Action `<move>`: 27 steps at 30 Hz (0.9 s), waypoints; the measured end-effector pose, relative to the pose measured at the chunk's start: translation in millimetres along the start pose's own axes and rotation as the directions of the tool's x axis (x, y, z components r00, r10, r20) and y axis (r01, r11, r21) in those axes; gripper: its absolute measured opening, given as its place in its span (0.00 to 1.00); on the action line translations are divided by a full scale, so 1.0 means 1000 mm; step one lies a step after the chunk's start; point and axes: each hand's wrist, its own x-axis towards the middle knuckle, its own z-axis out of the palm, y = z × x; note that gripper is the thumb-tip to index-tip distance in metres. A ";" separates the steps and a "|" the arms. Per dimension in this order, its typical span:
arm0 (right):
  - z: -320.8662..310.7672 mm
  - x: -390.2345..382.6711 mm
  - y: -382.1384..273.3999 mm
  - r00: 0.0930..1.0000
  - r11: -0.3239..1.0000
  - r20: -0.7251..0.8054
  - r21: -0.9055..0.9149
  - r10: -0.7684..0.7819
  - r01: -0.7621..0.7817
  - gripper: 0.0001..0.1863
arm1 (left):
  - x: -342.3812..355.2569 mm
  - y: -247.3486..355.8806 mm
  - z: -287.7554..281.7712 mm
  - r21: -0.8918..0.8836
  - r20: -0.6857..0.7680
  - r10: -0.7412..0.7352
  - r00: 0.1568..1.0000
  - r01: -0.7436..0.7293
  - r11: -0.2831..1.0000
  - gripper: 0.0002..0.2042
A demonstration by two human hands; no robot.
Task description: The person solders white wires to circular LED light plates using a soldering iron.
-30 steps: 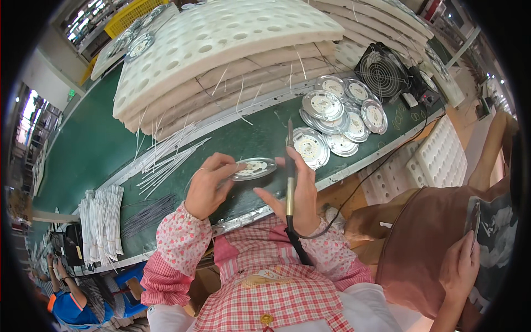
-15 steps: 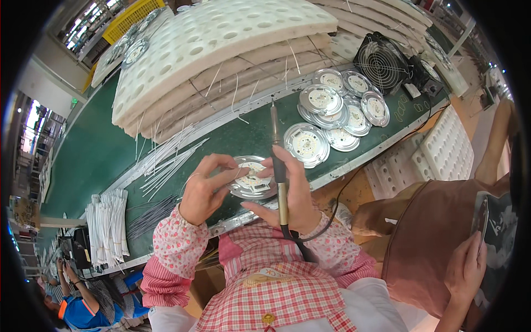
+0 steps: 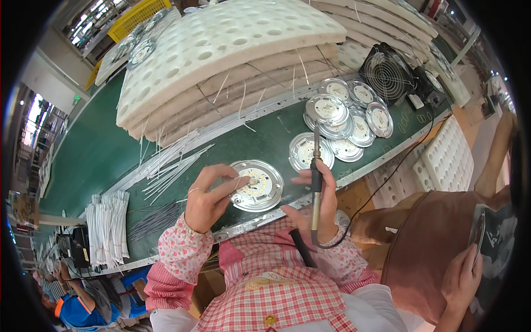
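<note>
My left hand [image 3: 209, 198] has its fingers drawn together at the middle of a round silver LED lamp plate [image 3: 264, 201], pinching its small central part. The plate lies on the green bench near the front edge. A thin pale line crosses the back of that hand; I cannot tell whether it is a wire. In my right hand [image 3: 326, 206] is a soldering iron [image 3: 316, 191], held upright with its tip pointing away and its cable looping below. This hand is to the right of the plate, apart from it. Several similar lamp plates [image 3: 332, 110] are piled beyond the iron.
Stacked white foam trays [image 3: 221, 50] with round holes line the back. White wires [image 3: 107, 229] and grey wires [image 3: 155, 224] lie at left. A black fan [image 3: 387, 72] stands at the back right. A person in a brown apron [image 3: 431, 249] is close on my right.
My right hand has moved right with the soldering iron, away from the lamp plate, uncovering it. The plate appears turned, with my left fingers still at its middle.
</note>
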 end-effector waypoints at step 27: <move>-0.010 0.000 0.024 0.995 0.984 -0.017 -0.145 0.099 -0.101 0.41 | 0.071 -0.081 -0.115 0.328 -0.389 -0.189 0.902 0.327 0.886 0.15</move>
